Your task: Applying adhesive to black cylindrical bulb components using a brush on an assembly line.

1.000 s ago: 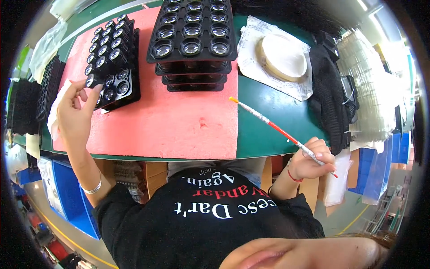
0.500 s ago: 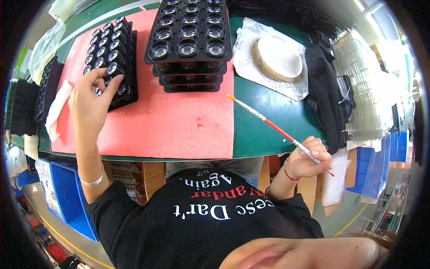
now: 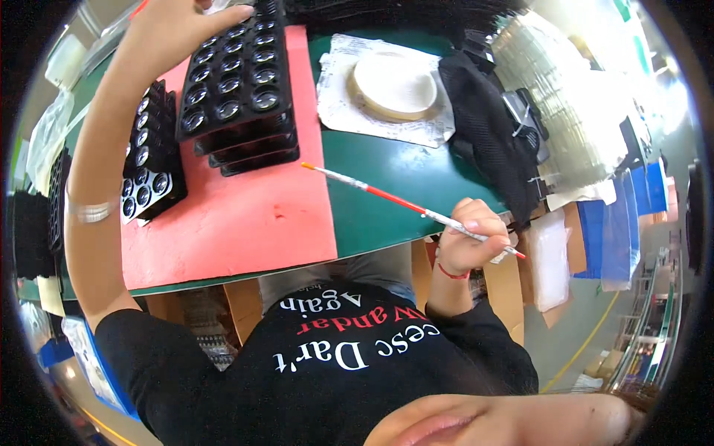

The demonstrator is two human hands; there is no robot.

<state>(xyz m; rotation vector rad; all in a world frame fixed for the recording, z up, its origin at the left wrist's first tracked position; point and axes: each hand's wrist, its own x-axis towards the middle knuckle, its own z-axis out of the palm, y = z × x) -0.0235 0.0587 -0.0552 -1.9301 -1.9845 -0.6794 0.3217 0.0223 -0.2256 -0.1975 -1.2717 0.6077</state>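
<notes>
My left hand [image 3: 175, 30] reaches over the far end of a tall stack of black trays [image 3: 234, 111], cut by the upper edge of the view. Its thumb is stretched out over the top tray and stands apart from the index finger; the other fingers are out of sight. Round clear lenses in black rings sit in rows in that tray. In my right hand [image 3: 472, 234] is a thin paintbrush [image 3: 394, 199] with a red and white handle, its orange tip pointing left. Partly behind my left forearm stands a lower black tray [image 3: 160, 182] of lenses.
Both tray stacks rest on a pink foam sheet [image 3: 245, 245] over a green tabletop [image 3: 387, 171]. A round cream dish [image 3: 394, 85] sits on printed paper [image 3: 335, 111]. Black mesh cloth [image 3: 483, 134] and stacked clear plastic trays [image 3: 573, 111] are at the right.
My left hand has left the lower tray and moved up and right to the tall stack's far end. My right hand still holds the paintbrush. The whole view has shifted.
</notes>
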